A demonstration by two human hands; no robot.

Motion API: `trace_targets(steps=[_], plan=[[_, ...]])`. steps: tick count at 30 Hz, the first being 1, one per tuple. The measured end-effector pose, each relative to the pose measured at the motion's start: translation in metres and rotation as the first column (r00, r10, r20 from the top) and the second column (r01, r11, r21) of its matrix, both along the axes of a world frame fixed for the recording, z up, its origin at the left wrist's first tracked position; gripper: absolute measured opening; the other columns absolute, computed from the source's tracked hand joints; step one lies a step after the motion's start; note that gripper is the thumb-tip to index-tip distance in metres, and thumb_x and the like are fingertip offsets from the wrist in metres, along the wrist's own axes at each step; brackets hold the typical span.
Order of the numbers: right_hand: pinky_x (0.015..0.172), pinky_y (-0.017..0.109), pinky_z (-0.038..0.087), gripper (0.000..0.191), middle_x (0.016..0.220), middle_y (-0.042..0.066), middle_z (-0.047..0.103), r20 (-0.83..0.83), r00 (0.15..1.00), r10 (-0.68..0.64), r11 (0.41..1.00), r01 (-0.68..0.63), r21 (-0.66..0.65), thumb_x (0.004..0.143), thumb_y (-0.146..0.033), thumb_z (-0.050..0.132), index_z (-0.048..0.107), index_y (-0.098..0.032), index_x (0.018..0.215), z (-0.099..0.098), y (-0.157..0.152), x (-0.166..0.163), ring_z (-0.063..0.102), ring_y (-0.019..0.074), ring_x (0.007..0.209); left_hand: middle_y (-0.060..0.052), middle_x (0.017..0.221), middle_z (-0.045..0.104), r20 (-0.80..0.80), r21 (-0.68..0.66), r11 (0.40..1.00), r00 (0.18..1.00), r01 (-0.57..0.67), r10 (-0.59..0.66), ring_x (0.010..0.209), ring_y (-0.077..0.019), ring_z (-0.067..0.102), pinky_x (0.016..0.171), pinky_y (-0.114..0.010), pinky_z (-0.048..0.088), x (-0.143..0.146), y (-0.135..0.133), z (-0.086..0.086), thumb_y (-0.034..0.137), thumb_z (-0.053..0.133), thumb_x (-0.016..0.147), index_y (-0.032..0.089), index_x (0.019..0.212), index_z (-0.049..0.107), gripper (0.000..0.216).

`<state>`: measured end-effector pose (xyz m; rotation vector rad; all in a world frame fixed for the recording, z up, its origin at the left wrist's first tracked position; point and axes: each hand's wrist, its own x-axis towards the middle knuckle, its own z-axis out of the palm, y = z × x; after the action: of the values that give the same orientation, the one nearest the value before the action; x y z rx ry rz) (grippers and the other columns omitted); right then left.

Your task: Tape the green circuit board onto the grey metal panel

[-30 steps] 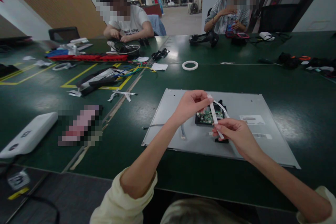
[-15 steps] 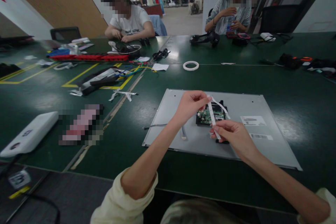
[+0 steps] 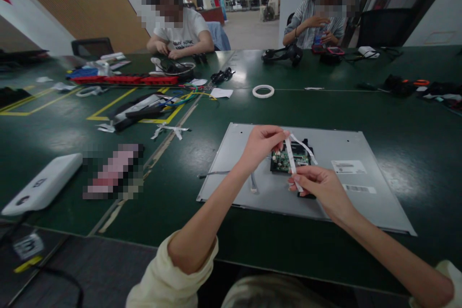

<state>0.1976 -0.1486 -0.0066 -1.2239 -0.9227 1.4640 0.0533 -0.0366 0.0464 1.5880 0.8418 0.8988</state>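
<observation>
My left hand (image 3: 263,143) pinches the upper end of a flat white strip (image 3: 290,155), which looks like tape or a ribbon cable. The lower end is pinched by my right hand (image 3: 321,184), so the strip runs straight between them. A second white length loops from my left fingertips down to the right. Below my hands lies a grey metal panel (image 3: 357,147) with white labels (image 3: 348,167). On its middle sits a green circuit board (image 3: 281,160) in a black frame, partly covered by my fingers. A thin cable with a white connector (image 3: 254,186) rests left of it.
A white tape roll (image 3: 263,91) lies beyond the panel. To the left are a white power bank (image 3: 43,183), a blurred pink phone-like object (image 3: 115,168), tape scraps (image 3: 173,131) and a black device with wires (image 3: 140,108). Two people sit across the table (image 3: 202,163).
My hands and the strip have hardly moved. The camera view has shifted very slightly. Across the table, the person on the right has moved their hands a little.
</observation>
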Motion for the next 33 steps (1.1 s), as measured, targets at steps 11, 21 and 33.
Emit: trace_targets(steps=[11, 21, 33], plan=[[0.051, 0.019, 0.047, 0.032, 0.082, 0.006, 0.07, 0.019, 0.999, 0.036, 0.999, -0.036, 0.001, 0.068, -0.04, 0.073, 0.067, -0.015, 0.088, 0.0019, -0.0009, -0.0015, 0.066, 0.0147, 0.069, 0.002, 0.048, 0.051, -0.027, -0.071, 0.995, 0.997, 0.075, -0.077, 0.043, -0.0054, 0.043, 0.043, -0.019, 0.028, -0.001, 0.0017, -0.0016, 0.042, 0.056, 0.081, 0.014, 0.055, 0.055, 0.038], [0.051, 0.02, 0.046, 0.033, 0.083, 0.007, 0.069, 0.042, 0.997, 0.058, 0.998, -0.059, 0.012, 0.07, -0.04, 0.072, 0.066, -0.014, 0.088, 0.0022, -0.002, -0.0006, 0.066, 0.0154, 0.069, 0.0, 0.046, 0.053, 0.022, -0.209, 0.978, 0.999, 0.027, -0.022, 0.04, -0.0067, 0.046, 0.042, -0.019, 0.03, 0.0022, 0.0042, -0.0055, 0.058, 0.043, 0.085, 0.014, 0.06, 0.057, 0.052], [0.051, 0.022, 0.048, 0.036, 0.081, 0.007, 0.069, 0.048, 0.998, 0.043, 0.999, -0.043, 0.008, 0.067, -0.043, 0.072, 0.065, -0.015, 0.088, 0.0014, -0.0017, 0.0004, 0.066, 0.0172, 0.069, 0.0, 0.046, 0.054, -0.006, -0.197, 0.98, 1.0, 0.024, -0.026, 0.04, -0.0064, 0.046, 0.042, -0.019, 0.031, 0.0024, 0.0044, -0.0052, 0.056, 0.044, 0.085, 0.014, 0.061, 0.058, 0.05]])
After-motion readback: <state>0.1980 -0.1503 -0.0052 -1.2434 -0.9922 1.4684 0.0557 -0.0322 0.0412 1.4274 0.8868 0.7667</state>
